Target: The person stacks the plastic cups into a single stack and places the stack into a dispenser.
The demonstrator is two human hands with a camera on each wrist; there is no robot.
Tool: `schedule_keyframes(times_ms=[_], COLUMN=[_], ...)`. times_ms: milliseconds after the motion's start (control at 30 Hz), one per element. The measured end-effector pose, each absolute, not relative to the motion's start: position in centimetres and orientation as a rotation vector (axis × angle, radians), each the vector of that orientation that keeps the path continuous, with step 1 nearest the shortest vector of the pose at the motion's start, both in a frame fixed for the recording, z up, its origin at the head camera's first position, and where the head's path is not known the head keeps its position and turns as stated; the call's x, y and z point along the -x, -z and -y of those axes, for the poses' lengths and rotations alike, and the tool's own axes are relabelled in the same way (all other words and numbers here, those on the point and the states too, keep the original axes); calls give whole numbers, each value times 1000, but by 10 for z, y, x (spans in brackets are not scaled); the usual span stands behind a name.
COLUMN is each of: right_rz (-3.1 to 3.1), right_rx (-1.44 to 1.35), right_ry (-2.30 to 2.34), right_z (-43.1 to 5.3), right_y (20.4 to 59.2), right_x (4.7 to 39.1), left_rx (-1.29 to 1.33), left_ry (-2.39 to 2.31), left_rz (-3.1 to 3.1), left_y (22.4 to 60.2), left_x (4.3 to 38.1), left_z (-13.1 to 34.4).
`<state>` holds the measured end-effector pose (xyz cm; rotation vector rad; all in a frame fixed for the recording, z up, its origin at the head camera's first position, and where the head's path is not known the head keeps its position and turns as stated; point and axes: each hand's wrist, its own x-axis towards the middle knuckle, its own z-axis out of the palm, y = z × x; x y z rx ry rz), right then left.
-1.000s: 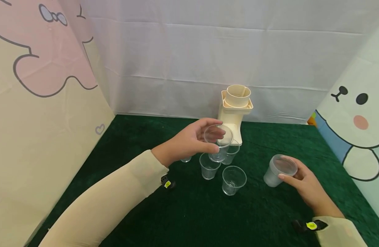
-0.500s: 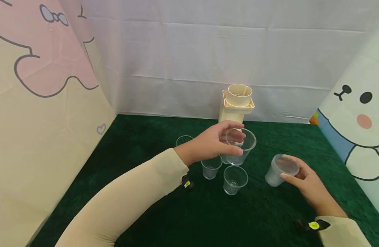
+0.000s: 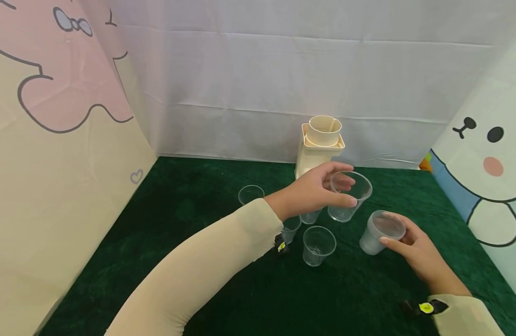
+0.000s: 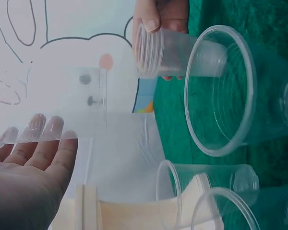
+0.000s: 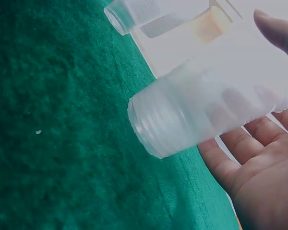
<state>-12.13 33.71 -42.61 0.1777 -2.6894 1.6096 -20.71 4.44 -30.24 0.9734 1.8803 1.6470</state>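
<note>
My left hand (image 3: 310,192) grips a clear plastic cup (image 3: 346,211) upright, thumb on the near side and fingers behind it. The cup hangs over the green cloth, left of my right hand (image 3: 423,256). That right hand holds a nested stack of clear plastic cups (image 3: 371,240), tilted a little to the left. In the right wrist view the stack's ribbed bottom end (image 5: 153,122) points away from the palm. Single cups stand on the cloth: a front one (image 3: 318,247), one partly behind my left wrist (image 3: 290,231), another under my left hand (image 3: 310,217), and a far-left one (image 3: 250,192).
A cream-coloured stand with a round cup-like top (image 3: 324,131) stands at the back, its base hidden behind my left hand. Green cloth (image 3: 249,298) covers the table. A white curtain (image 3: 241,84) closes the back, and printed cartoon sheets (image 3: 73,186) flank both sides.
My left hand has carried its cup rightward, from over the standing cups to close beside the stack. The right hand and its stack have stayed nearly still.
</note>
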Motion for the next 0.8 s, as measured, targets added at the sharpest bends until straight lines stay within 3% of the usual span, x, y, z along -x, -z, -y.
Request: schedule_keyframes(times_ms=[800], right_rz=[2668], right_rx=[-204], right_ry=[-1627], right_z=[-338], right_y=[426], right_x=[121], left_rx=[-916], left_ry=[-1527], left_rz=[-1967], left_y=[292], left_x=[200], left_z=[-115])
